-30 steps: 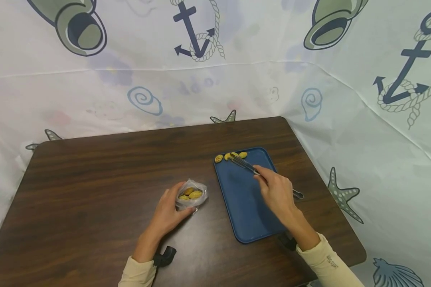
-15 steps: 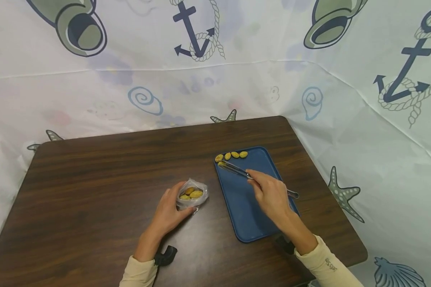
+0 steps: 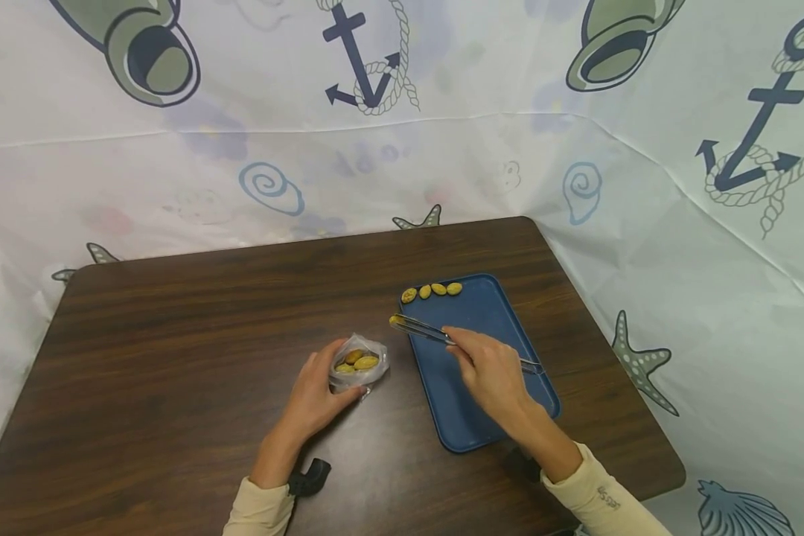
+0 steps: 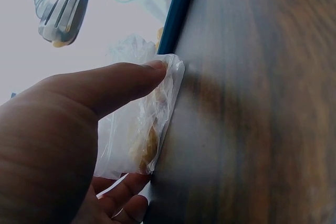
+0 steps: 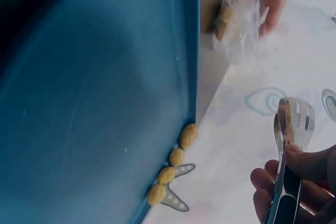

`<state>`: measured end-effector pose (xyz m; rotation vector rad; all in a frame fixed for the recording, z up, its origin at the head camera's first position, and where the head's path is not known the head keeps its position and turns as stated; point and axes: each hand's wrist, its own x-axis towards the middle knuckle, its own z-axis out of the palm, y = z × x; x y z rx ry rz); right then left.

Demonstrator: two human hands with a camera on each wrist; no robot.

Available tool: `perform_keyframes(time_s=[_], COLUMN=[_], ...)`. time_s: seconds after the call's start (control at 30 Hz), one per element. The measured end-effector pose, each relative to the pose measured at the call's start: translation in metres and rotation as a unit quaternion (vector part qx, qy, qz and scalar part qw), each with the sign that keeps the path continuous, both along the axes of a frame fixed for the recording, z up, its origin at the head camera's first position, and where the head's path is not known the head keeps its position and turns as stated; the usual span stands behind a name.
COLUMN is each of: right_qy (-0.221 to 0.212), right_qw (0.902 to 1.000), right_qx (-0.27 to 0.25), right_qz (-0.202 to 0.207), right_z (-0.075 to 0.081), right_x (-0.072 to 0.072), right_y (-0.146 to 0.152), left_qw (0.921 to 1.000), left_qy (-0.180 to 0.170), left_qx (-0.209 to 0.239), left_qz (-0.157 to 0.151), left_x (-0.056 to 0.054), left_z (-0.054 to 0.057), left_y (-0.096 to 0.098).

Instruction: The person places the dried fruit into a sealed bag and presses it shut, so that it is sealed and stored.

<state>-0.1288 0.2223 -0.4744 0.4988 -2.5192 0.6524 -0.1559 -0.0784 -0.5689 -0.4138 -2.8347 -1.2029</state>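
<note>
My left hand [image 3: 313, 394] grips a small clear plastic bag [image 3: 350, 383] standing on the table, its mouth open. Several oval, yellow-brown, nut-like pieces [image 3: 363, 363] show inside. With curled fingers, my right hand [image 3: 490, 372] holds metal slotted tongs [image 3: 420, 327] that slant over the blue tray [image 3: 452, 409]. Between the tong tips is one more such piece [image 3: 397, 319], just beyond the tray's left edge. In the right wrist view, a row of several pieces [image 5: 166, 174] lies along the tray's far rim. The left wrist view shows my thumb pressed on the bag's side.
The brown wood table [image 3: 194, 357] extends far to the left of the bag. Behind and to the right hangs a pale sheet [image 3: 348, 175] printed with anchors, shells and starfish. A strip of table separates the bag from the tray.
The tongs have moved from the row at the tray's far rim leftward and nearer, past the tray's left edge, with one piece in them. My left hand and the bag have stayed put.
</note>
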Motion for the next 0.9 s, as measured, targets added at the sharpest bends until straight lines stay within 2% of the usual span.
perform_keyframes(time_s=[0.37,0.9], right_qy=[-0.019,-0.018], right_qw=[0.9995,0.998], right_qx=[0.003,0.02], right_qz=[0.026,0.057], right_z=[-0.003,-0.01], right_x=[0.002,0.004], right_y=[-0.018,-0.027], left_qw=[1.0,0.9999], left_qy=[-0.002,-0.01], left_qx=[0.002,-0.002], left_qz=[-0.001,-0.002], left_x=[0.001,0.001], left_z=[0.001,0.001], left_y=[-0.001,0.0])
